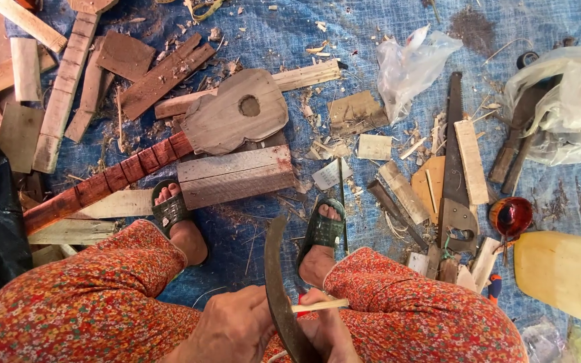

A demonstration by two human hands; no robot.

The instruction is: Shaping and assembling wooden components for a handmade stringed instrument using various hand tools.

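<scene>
My left hand grips the lower part of a curved dark blade that rises between my knees. My right hand holds a thin pale wooden stick pressed across the blade's edge. Both hands sit low in view, over my flowered trousers. On the blue tarp ahead lies a small wooden guitar-shaped piece with a round hole and a reddish notched neck. A thick wooden block lies just beyond my sandalled feet.
Wood offcuts lie scattered at the left. A handsaw lies at the right among small wood pieces, near a red bowl, a yellow plastic container and clear plastic bags. Shavings cover the tarp.
</scene>
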